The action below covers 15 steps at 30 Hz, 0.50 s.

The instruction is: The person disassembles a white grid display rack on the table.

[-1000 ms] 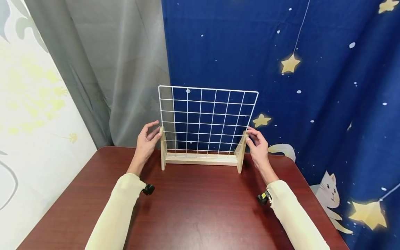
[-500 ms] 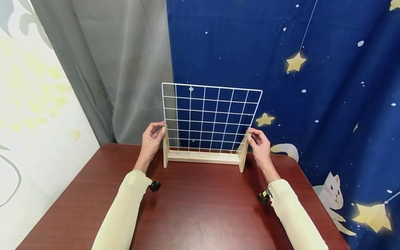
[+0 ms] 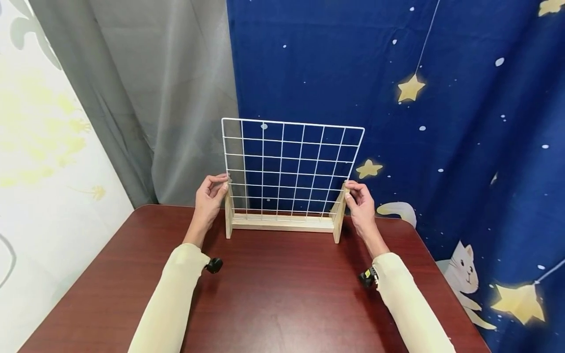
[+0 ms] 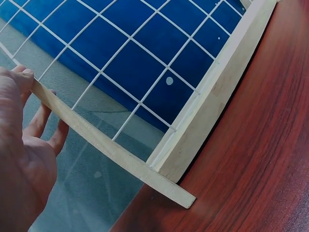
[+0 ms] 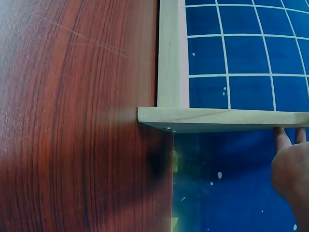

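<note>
A white wire grid panel (image 3: 291, 159) stands upright in a pale wooden stand (image 3: 282, 224) near the far side of the table. Two wooden side pieces and a bottom rail make up this stand. At the top of the left side piece (image 4: 108, 145), my left hand (image 3: 208, 200) pinches the wood, thumb in front and fingers reaching behind. My right hand (image 3: 363, 206) pinches the top of the right side piece (image 5: 207, 116) the same way. In the right wrist view its thumb is hidden and two fingertips (image 5: 282, 137) touch the outer face.
The dark red wooden table (image 3: 273, 289) runs under both forearms. Behind it hang a grey curtain (image 3: 194, 98) and a blue curtain (image 3: 318, 63) printed with stars and a cat. Small black cameras (image 3: 214, 265) are worn at both wrists.
My left fingers, raised off the side piece a second ago, have closed onto its top. The right fingers have drawn in on their side piece. The head view shifted slightly; the stand stays put.
</note>
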Tool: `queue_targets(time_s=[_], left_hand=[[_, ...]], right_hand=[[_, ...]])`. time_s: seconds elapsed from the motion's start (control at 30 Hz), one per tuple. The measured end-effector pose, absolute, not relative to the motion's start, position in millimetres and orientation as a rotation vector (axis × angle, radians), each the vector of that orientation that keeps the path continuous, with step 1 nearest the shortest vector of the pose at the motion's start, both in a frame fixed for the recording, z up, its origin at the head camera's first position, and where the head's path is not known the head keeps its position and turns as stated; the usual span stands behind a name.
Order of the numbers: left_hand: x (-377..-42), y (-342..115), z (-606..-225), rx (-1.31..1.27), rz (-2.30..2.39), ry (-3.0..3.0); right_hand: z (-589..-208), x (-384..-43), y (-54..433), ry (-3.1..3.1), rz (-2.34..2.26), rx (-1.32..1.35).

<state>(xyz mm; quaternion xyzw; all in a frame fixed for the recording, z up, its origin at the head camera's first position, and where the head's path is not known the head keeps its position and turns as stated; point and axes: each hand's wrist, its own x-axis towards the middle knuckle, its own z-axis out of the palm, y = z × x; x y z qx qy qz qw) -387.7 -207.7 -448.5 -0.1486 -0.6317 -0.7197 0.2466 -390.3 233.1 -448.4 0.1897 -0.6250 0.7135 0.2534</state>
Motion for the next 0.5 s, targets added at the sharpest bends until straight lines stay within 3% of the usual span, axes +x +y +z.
queue_targets(time_s=[0.5], left_hand=[[-383.2, -204.5, -444.0, -0.401, -1.939, -1.770]], right_hand=[[-449.5, -391.9, 232.4, -1.726, 1.891, 0.532]])
